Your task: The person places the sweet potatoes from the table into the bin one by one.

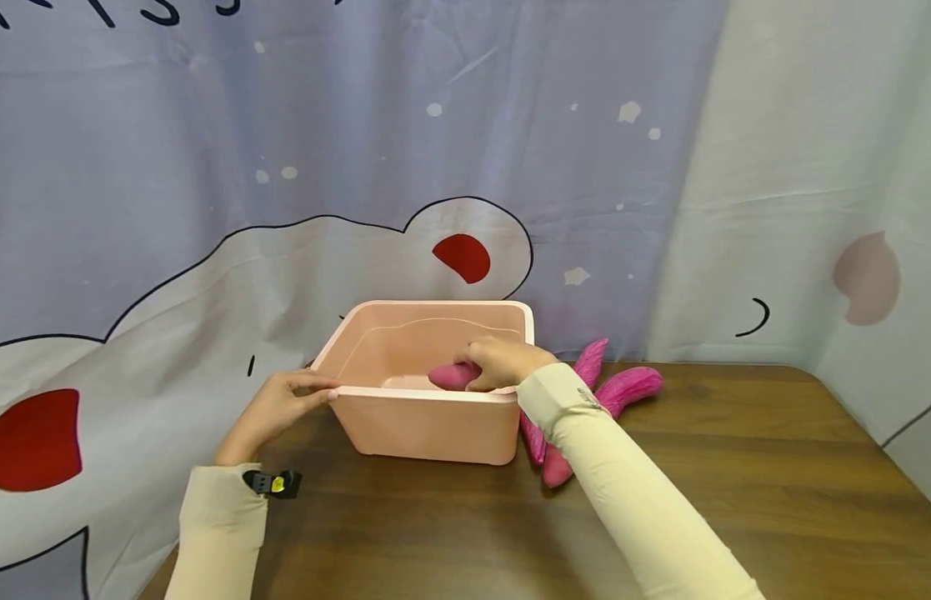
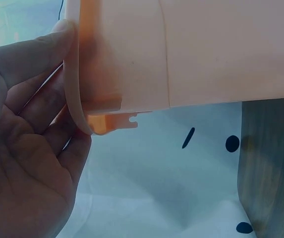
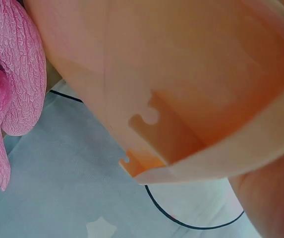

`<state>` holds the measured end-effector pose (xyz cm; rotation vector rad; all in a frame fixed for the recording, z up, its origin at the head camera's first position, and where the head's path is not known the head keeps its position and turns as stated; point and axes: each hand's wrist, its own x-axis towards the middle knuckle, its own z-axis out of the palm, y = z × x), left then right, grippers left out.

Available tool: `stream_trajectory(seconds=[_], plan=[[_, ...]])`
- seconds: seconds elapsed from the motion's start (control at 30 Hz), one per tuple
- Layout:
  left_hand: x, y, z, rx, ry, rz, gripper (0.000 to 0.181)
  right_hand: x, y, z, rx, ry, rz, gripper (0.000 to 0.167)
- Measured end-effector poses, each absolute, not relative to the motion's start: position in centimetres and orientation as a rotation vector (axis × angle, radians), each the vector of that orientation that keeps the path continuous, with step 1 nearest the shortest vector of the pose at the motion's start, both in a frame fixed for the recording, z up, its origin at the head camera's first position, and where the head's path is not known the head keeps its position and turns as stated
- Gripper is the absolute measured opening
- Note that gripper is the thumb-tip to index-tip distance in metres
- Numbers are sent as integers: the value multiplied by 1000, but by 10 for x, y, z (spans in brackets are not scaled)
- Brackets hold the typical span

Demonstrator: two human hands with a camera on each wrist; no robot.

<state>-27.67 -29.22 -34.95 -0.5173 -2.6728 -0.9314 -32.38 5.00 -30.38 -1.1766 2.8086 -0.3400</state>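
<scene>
A peach-pink plastic bin (image 1: 427, 429) stands on the table in the head view. My left hand (image 1: 285, 404) pinches its near left rim, the thumb on one side and the fingers on the other, as the left wrist view also shows. Inside the bin, my right hand (image 1: 504, 362) grips a pink sweet potato (image 1: 452, 377) low over the floor; its far part is covered by the fingers. Only a bit of the right hand (image 3: 275, 193) appears in the right wrist view, past the bin's rim, and the held sweet potato is hidden there.
Several more pink sweet potatoes (image 1: 630, 387) lie in a pile against the bin's right side, partly beneath my right forearm. The wooden table (image 1: 773, 467) extends to the right. A printed curtain (image 1: 585, 208) hangs right behind the bin.
</scene>
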Motion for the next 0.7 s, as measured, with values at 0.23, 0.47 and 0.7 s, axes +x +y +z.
stream_trajectory(seconds=[0.23,0.47,0.7], plan=[[-277,-293,-349,-510,-2675,-966,24,-324,49,-305,-1031,2802,-282,17],[-278,-292,-350,-526,-2676,-949,23,-325,49,-308,-962,2813,-156,29],[-277,-293,-351,-515,-2672,-965,23,-326,47,-311,-939,2801,-131,33]])
